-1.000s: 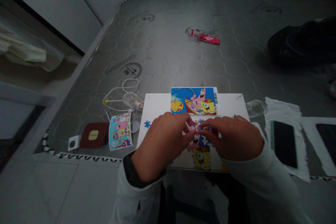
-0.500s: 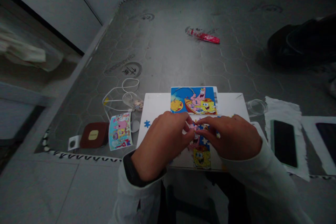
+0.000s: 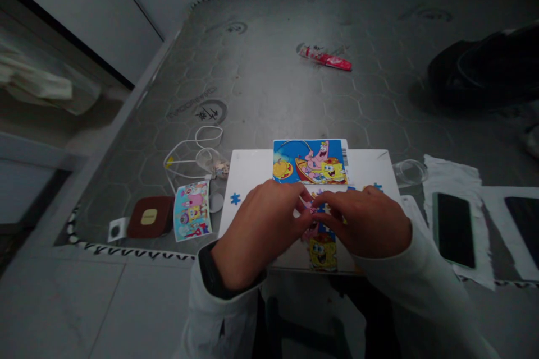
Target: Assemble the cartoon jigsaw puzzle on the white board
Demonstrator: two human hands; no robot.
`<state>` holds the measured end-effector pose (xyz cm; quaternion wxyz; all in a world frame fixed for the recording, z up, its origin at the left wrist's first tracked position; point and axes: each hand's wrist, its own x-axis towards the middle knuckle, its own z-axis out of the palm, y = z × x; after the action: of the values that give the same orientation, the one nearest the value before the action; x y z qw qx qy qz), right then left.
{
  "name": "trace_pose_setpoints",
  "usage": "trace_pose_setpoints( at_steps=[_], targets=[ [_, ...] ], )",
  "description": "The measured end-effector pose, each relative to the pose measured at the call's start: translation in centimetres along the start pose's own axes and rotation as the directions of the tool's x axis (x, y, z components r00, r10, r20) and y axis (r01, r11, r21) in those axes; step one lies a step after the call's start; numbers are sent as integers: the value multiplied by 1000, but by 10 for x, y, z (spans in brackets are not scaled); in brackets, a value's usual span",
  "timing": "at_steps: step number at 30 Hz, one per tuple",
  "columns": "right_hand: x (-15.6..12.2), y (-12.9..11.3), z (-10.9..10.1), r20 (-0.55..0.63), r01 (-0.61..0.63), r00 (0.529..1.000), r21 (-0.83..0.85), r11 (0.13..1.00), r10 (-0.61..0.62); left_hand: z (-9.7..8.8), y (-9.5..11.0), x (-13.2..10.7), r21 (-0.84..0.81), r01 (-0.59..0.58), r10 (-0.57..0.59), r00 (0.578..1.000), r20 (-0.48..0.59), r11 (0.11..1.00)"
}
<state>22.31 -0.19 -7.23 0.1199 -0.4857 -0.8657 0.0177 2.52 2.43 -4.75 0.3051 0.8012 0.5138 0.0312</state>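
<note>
My left hand [image 3: 267, 227], with a dark band at the wrist, and my right hand [image 3: 373, 221] meet over a small white table [image 3: 250, 168]. Thumb and forefinger of each are pinched around a small pink jigsaw piece [image 3: 311, 208], mostly covered by the fingertips. Just below them lies a joined jigsaw section [image 3: 323, 252] with a yellow cartoon face; my hands hide part of it. Behind the fingers rests a blue picture card [image 3: 309, 161] showing a pink starfish and a yellow sponge. A loose blue jigsaw piece [image 3: 234, 198] lies left of my left hand.
Left of the table are a second picture card [image 3: 192, 210], a brown case [image 3: 150, 217] and a white cable [image 3: 185, 161]. To the right, a phone [image 3: 453, 230] lies on white tissue [image 3: 429, 179]. A red wrapper [image 3: 332, 60] and a black bag [image 3: 475, 73] are farther back.
My right hand has shifted slightly left, uncovering another blue piece near the table's right side. The fingertips of both hands stay together at nearly the same spot.
</note>
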Motion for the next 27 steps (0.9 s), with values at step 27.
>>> trace_pose_setpoints(
  at_steps=[27],
  targets=[
    [-9,13,6,72,-3,997,20,1000,1,3,-2,-3,-25,-3,2,999,-39,1000]
  ],
)
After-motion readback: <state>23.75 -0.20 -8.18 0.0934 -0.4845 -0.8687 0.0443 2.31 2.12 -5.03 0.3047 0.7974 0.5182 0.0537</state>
